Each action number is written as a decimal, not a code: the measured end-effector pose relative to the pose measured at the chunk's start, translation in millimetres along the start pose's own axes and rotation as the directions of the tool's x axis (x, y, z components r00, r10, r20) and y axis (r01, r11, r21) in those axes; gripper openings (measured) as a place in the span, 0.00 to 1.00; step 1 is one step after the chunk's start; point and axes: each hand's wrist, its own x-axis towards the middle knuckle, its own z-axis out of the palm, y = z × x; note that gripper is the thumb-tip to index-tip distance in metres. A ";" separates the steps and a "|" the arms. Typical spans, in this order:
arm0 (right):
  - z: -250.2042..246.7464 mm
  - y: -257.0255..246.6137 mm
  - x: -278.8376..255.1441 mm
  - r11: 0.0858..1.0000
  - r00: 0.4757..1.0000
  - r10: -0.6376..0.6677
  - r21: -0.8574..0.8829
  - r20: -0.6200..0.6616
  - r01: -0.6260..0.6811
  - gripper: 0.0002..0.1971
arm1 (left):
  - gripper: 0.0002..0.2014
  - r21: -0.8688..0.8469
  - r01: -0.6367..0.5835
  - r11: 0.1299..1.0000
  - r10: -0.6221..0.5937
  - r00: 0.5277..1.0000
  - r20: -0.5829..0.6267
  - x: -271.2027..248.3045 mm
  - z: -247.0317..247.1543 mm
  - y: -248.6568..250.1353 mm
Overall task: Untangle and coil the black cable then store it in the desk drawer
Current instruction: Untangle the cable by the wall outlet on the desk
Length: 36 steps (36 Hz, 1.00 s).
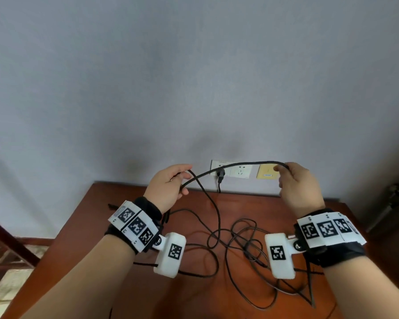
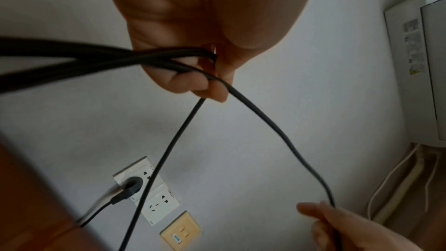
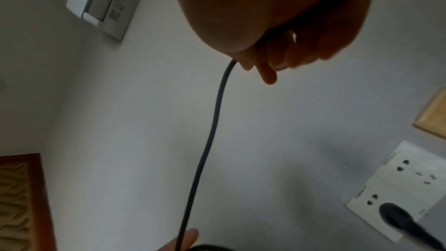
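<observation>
A long black cable (image 1: 235,165) is stretched in the air between my two hands above the wooden desk (image 1: 129,286). My left hand (image 1: 171,185) grips a small loop of it, with the strands passing through curled fingers (image 2: 188,81). My right hand (image 1: 295,183) pinches the cable (image 3: 212,131) farther along, near the wall sockets. From the left hand the cable (image 2: 169,146) drops down to a loose tangle (image 1: 244,245) lying on the desk between my wrists. No drawer is in view.
A white double wall socket (image 1: 230,168) with a black plug (image 1: 220,174) in it and a yellow plate (image 1: 268,172) sit on the grey wall behind the desk. A white air conditioner (image 2: 424,68) stands to the right. A wooden frame (image 1: 7,240) lies at the left.
</observation>
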 end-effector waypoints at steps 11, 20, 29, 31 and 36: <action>22.5 -23.3 -31.2 0.901 0.941 -0.225 -0.313 0.254 0.300 0.23 | 0.19 0.056 -0.154 0.986 0.149 0.985 0.090 -3.3 19.9 13.3; 49.2 -47.0 -47.0 0.849 0.812 -0.443 -0.112 0.381 0.516 0.18 | 0.22 -0.102 -0.224 0.969 0.237 0.963 0.132 -10.2 44.4 22.8; 39.9 -40.4 -38.4 0.887 0.893 -0.375 -0.182 0.249 0.424 0.08 | 0.24 -0.055 -0.161 0.985 0.167 0.977 0.134 -15.3 35.5 18.2; 35.4 -35.9 -33.0 0.938 0.937 -0.306 -0.115 0.167 0.327 0.08 | 0.23 -0.032 -0.138 0.990 0.141 0.983 0.122 -15.0 30.4 13.8; 19.5 -27.9 -21.8 0.985 0.983 -0.172 -0.007 0.059 0.173 0.13 | 0.22 0.039 -0.137 0.990 0.134 0.989 0.060 -13.1 18.4 1.9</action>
